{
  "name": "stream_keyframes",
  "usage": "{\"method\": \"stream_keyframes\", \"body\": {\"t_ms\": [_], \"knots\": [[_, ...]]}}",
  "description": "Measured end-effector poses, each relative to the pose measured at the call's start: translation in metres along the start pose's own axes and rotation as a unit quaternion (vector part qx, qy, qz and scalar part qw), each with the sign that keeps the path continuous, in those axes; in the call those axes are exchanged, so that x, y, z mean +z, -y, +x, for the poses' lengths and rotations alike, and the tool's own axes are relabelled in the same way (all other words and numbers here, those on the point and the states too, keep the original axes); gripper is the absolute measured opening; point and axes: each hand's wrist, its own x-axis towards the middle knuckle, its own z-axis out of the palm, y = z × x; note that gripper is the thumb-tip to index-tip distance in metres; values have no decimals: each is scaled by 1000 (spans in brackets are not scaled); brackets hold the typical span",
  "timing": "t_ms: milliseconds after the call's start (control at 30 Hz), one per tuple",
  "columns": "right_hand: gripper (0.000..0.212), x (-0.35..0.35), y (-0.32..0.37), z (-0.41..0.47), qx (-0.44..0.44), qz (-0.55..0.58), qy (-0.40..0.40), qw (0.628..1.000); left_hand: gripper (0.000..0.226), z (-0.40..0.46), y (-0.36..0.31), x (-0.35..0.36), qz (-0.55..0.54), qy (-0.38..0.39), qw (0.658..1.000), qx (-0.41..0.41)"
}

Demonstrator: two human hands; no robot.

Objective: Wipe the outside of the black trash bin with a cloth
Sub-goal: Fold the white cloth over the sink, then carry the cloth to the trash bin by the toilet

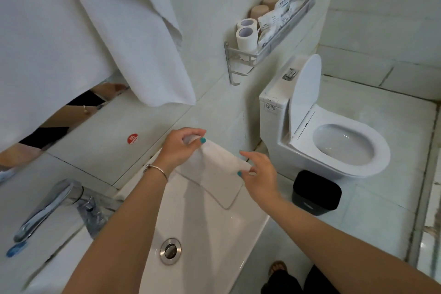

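Plainly readying it, the left hand [177, 149] and right hand [259, 174] each pinch a top corner of the cloth [213, 174], spreading it over the sink's [202, 229] far edge, while the bin [316, 192] waits untouched on the floor beside the toilet [334, 141].

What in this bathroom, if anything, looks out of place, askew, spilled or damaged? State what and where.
Nothing is clearly spilled or broken. The black trash bin stands upright on the floor beside the toilet, whose lid is raised. Both hands, left hand and right hand, hold a white cloth over the sink.
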Motion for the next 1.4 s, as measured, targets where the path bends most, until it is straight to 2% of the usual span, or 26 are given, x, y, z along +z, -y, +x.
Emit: {"method": "stream_keyframes", "body": {"t_ms": [200,300,367,433,533,600,700,800,933,1067,1267,1400], "knots": [[47,-16,16,33,23,-18,12,1000,37,7,-21,-7,7,-15,998,60],[64,-32,24,42,45,-23,18,999,40,13,-40,-6,15,-13,995,95],[69,-45,28,47,36,-49,18,998,40,18,-54,-3,25,-10,992,126],[61,-59,32,53,11,-81,7,997,41,23,-67,0,39,-5,987,154],[33,-84,37,63,-36,-120,-21,992,40,32,-82,9,62,6,981,183],[22,-103,38,68,-57,-142,-44,987,43,39,-89,18,85,18,975,203],[15,-135,37,77,-62,-141,-80,985,55,48,-99,39,126,43,963,236],[12,-170,31,84,-73,-165,-101,978,67,57,-110,66,144,50,961,231],[9,-216,23,86,-60,-187,-115,974,58,60,-131,108,145,35,959,243],[16,-257,10,84,-69,-231,-119,963,46,58,-152,147,137,41,962,232],[22,-311,-7,77,-120,-292,-105,943,35,55,-177,193,129,53,960,241],[21,-336,-16,72,-155,-280,-127,939,33,54,-189,219,129,62,958,247]]}}
